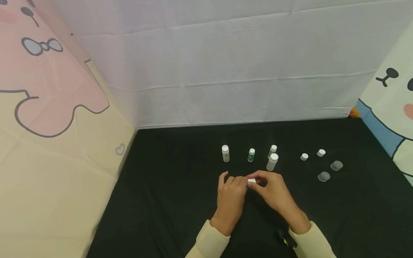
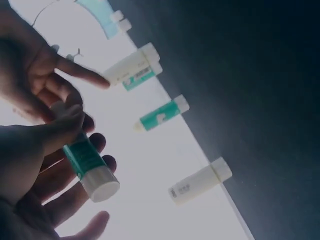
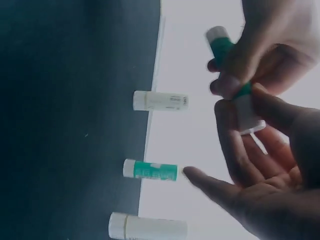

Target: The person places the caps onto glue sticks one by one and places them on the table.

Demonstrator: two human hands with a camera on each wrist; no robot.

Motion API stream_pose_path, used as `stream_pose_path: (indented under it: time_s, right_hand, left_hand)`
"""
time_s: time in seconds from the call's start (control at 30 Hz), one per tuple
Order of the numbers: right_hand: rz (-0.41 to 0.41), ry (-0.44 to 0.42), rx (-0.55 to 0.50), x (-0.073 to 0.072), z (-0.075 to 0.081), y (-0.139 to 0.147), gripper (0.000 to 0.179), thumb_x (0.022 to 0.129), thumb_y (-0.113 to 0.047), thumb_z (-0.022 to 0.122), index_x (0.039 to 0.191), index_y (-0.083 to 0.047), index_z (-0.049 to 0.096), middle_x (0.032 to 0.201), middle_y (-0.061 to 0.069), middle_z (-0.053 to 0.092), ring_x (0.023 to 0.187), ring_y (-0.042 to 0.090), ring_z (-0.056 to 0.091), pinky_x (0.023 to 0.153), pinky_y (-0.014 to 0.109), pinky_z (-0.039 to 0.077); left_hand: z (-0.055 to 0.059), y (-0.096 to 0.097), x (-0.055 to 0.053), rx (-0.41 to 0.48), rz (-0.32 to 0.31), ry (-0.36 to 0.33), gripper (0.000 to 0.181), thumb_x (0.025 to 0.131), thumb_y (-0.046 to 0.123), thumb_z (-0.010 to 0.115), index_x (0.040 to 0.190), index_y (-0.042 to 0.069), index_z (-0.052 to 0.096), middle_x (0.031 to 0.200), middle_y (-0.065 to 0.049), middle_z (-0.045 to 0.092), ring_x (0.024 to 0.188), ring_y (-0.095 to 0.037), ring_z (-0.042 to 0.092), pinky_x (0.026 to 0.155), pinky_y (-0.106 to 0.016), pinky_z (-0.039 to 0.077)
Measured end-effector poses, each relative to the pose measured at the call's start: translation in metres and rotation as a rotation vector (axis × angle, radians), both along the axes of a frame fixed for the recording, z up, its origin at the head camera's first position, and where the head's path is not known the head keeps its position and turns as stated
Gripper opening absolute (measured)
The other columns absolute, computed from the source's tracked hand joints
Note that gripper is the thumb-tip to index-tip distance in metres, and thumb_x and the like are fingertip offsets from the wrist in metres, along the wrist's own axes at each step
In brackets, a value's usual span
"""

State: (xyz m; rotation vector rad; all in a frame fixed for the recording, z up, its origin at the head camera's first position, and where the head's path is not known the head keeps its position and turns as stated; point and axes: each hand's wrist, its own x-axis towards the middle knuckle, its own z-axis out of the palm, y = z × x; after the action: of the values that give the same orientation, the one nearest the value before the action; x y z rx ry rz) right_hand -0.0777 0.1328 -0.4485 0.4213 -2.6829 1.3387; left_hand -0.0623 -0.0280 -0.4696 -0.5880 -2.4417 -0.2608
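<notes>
My left hand [image 1: 230,199] grips the green-labelled body of a small glue stick [image 2: 85,157], one white end showing past its fingers. My right hand [image 1: 275,190] pinches the other end between thumb and fingers, where a bit of white [image 1: 252,180] shows in the head view. The right index finger sticks out straight in the right wrist view. Fingers hide the middle of the stick. Beyond the hands stand two green-labelled sticks [image 1: 251,155] [image 1: 271,152] and two larger white tubes [image 1: 226,154] [image 1: 271,163], all with white tops.
To the right lie two small white caps [image 1: 304,157] [image 1: 321,153] and two translucent cups [image 1: 337,165] [image 1: 324,176]. Black cloth [image 1: 167,172] covers the table. A white curtain [image 1: 206,71] hangs behind, with printed cloths at both sides.
</notes>
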Motion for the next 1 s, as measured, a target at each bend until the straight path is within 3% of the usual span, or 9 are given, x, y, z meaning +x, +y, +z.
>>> stream_pose_path:
  time_s: [0.27, 0.33, 0.43, 0.53, 0.6, 0.73, 0.83, 0.9, 1.0]
  right_hand:
    - [0.111, 0.298, 0.127, 0.001, -0.014, 0.009, 0.043, 0.08, -0.007, 0.091, 0.121, -0.004, 0.078, 0.125, 0.009, 0.077, 0.111, 0.03, 0.074, 0.097, 0.052, 0.057]
    - [0.14, 0.371, 0.164, 0.002, -0.017, 0.014, 0.046, 0.077, -0.009, 0.092, 0.121, -0.005, 0.078, 0.128, 0.008, 0.076, 0.113, 0.029, 0.073, 0.104, 0.049, 0.054]
    - [0.19, 0.448, 0.19, 0.002, -0.02, 0.019, 0.049, 0.073, -0.009, 0.094, 0.12, -0.006, 0.079, 0.13, 0.008, 0.075, 0.114, 0.029, 0.072, 0.118, 0.034, 0.042]
    - [0.222, 0.488, 0.198, 0.003, -0.022, 0.022, 0.046, 0.072, -0.009, 0.094, 0.116, -0.006, 0.081, 0.13, 0.008, 0.075, 0.116, 0.031, 0.071, 0.124, 0.02, 0.025]
    - [0.235, 0.503, 0.193, 0.002, -0.023, 0.023, 0.042, 0.074, -0.01, 0.093, 0.114, -0.005, 0.081, 0.129, 0.008, 0.075, 0.116, 0.034, 0.071, 0.125, 0.017, 0.019]
    - [0.241, 0.519, 0.178, 0.002, -0.025, 0.027, 0.032, 0.091, -0.028, 0.084, 0.112, -0.004, 0.082, 0.128, 0.009, 0.075, 0.115, 0.036, 0.071, 0.125, 0.016, 0.019]
    - [0.234, 0.525, 0.163, 0.001, -0.027, 0.03, 0.047, 0.104, -0.046, 0.062, 0.112, -0.004, 0.081, 0.127, 0.01, 0.075, 0.114, 0.036, 0.071, 0.125, 0.016, 0.019]
    - [0.223, 0.524, 0.161, 0.001, -0.028, 0.033, 0.059, 0.106, -0.053, 0.05, 0.112, -0.003, 0.081, 0.127, 0.01, 0.075, 0.114, 0.036, 0.07, 0.125, 0.017, 0.02]
    - [0.203, 0.517, 0.17, 0.001, -0.029, 0.037, 0.063, 0.106, -0.057, 0.046, 0.112, -0.004, 0.081, 0.126, 0.009, 0.076, 0.116, 0.036, 0.07, 0.124, 0.019, 0.025]
  left_hand:
    - [0.001, -0.01, -0.003, 0.01, 0.105, -0.109, 0.028, 0.08, 0.023, 0.094, 0.104, 0.015, 0.081, 0.101, 0.004, 0.078, 0.088, -0.014, 0.073, 0.098, -0.046, 0.056]
    - [0.001, -0.014, -0.004, 0.015, 0.122, -0.118, 0.027, 0.081, 0.023, 0.093, 0.103, 0.015, 0.081, 0.101, 0.004, 0.077, 0.088, -0.014, 0.072, 0.096, -0.044, 0.056]
    - [-0.002, -0.019, -0.006, 0.023, 0.144, -0.132, 0.025, 0.081, 0.024, 0.093, 0.101, 0.015, 0.081, 0.099, 0.003, 0.076, 0.088, -0.015, 0.072, 0.095, -0.043, 0.057]
    - [-0.004, -0.024, -0.007, 0.035, 0.161, -0.154, 0.024, 0.081, 0.024, 0.093, 0.1, 0.015, 0.081, 0.097, 0.002, 0.075, 0.087, -0.016, 0.072, 0.094, -0.044, 0.056]
    - [-0.005, -0.026, -0.008, 0.042, 0.173, -0.169, 0.024, 0.081, 0.024, 0.093, 0.1, 0.015, 0.081, 0.096, 0.002, 0.075, 0.087, -0.017, 0.071, 0.093, -0.044, 0.056]
    - [-0.006, -0.033, -0.009, 0.056, 0.2, -0.189, 0.023, 0.082, 0.026, 0.092, 0.099, 0.015, 0.081, 0.096, 0.001, 0.075, 0.087, -0.018, 0.071, 0.092, -0.044, 0.055]
    - [-0.007, -0.038, -0.01, 0.067, 0.218, -0.205, 0.022, 0.082, 0.027, 0.091, 0.098, 0.015, 0.081, 0.095, 0.001, 0.074, 0.086, -0.019, 0.071, 0.092, -0.045, 0.055]
    - [-0.008, -0.041, -0.011, 0.076, 0.234, -0.218, 0.021, 0.082, 0.027, 0.091, 0.097, 0.015, 0.081, 0.094, 0.001, 0.074, 0.085, -0.019, 0.07, 0.091, -0.046, 0.055]
    - [-0.009, -0.047, -0.012, 0.084, 0.263, -0.233, 0.021, 0.082, 0.027, 0.092, 0.097, 0.015, 0.081, 0.093, 0.0, 0.073, 0.084, -0.02, 0.07, 0.089, -0.047, 0.056]
